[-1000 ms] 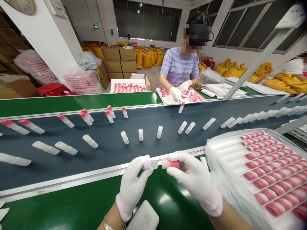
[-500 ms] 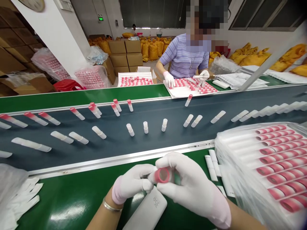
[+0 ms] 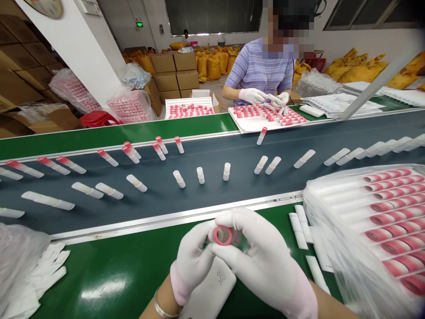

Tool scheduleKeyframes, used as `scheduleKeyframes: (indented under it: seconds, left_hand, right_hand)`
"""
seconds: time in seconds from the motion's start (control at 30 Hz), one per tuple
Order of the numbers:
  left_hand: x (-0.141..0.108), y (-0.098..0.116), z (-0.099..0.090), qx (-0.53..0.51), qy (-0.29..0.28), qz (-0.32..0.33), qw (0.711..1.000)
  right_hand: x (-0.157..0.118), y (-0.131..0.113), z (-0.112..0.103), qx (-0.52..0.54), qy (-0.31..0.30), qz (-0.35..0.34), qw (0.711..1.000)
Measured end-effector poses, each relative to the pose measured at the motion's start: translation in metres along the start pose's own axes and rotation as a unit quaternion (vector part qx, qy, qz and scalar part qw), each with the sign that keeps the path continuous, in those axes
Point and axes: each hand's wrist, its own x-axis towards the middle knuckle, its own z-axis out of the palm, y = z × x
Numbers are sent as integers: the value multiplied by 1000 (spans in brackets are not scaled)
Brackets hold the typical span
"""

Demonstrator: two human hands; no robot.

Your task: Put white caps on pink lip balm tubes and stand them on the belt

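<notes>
Both of my hands wear white gloves and meet over the green worktop (image 3: 109,270). Between them is a small tube (image 3: 222,235) with a pink rim, its open end facing me. My left hand (image 3: 194,259) pinches the tube's left side, and my right hand (image 3: 259,257) wraps round its right side with thumb and fingers. Under my hands lies a white rectangular device (image 3: 212,288) with dark digits on it, partly covered by them. White tubes (image 3: 298,230) lie to the right of my right hand.
Beyond the worktop runs a dark conveyor (image 3: 159,195) with several white and pink-white tubes standing on it. A plastic-wrapped tray (image 3: 341,195) of pink tubes is at right, white gloves (image 3: 49,274) at left. Across, a gloved person (image 3: 262,66) handles tubes over a tray (image 3: 244,126).
My left hand has moved right and closed in around the tube, whose open end now faces me more squarely. The person across has raised one hand from the tray to the other hand.
</notes>
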Motion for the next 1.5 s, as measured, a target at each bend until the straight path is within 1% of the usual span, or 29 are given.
scheduleKeyframes:
  seconds: [0.13, 0.2, 0.27, 0.37, 0.43, 0.53, 0.63, 0.7, 0.73, 0.8, 0.93, 1.07, 1.17, 1.2, 1.27, 1.33, 1.4, 1.43, 1.47, 1.5]
  left_hand:
    - [-4, 1, -4, -31, -52, -9, 998]
    - [-5, 1, -5, -46, -59, -16, 997]
    - [-7, 1, -4, -63, -42, -23, 997]
    - [-9, 4, 1, -92, 7, -23, 995]
    - [-8, 8, 4, -115, 20, -29, 993]
    - [-3, 15, 4, -135, -6, -35, 990]
    - [0, 18, 0, -144, -35, -8, 989]
    - [0, 19, -2, -134, -36, -3, 990]
    - [0, 19, -2, -123, -30, -5, 992]
    - [-2, 19, -1, -100, -7, -10, 995]
    - [-3, 20, 4, -96, 46, 3, 994]
    - [-3, 20, 10, -98, 80, 5, 992]
    - [-4, 19, 14, -90, 109, 1, 990]
    - [-4, 18, 14, -90, 111, 5, 990]
    - [-2, 19, 11, -99, 88, 23, 991]
    - [1, 22, 6, -115, 22, 42, 992]
    - [3, 25, 1, -121, -45, 42, 991]
    - [3, 26, -1, -117, -63, 37, 990]
    - [2, 27, -2, -112, -63, 31, 991]
    - [1, 27, -3, -107, -50, 28, 993]
  right_hand:
    - [2, -2, -8, 0, -45, -33, 998]
    - [2, -3, -9, 0, -45, -43, 998]
    - [0, -5, -6, -5, -24, -39, 999]
    - [-3, -9, -1, -11, 9, -33, 999]
    - [-4, -11, 1, -13, 5, -35, 999]
    - [0, -11, -2, -13, -41, -44, 998]
    - [7, -6, -12, 29, -120, -94, 988]
    - [11, -3, -17, 56, -161, -122, 978]
    - [12, -2, -18, 59, -168, -127, 976]
    - [12, -2, -17, 46, -154, -114, 980]
    - [7, -5, -6, 15, -88, -72, 993]
    - [2, -5, 5, 23, -16, -65, 998]
    - [2, -5, 6, 24, 4, -58, 998]
    - [3, -5, 5, 23, 2, -59, 998]
    - [6, -2, -2, 18, -24, -73, 997]
    - [10, 1, -10, 20, -70, -111, 991]
    - [14, 4, -16, 30, -109, -162, 980]
    - [14, 5, -17, 37, -116, -183, 975]
    - [15, 5, -17, 41, -121, -191, 973]
    - [14, 5, -17, 39, -123, -188, 974]
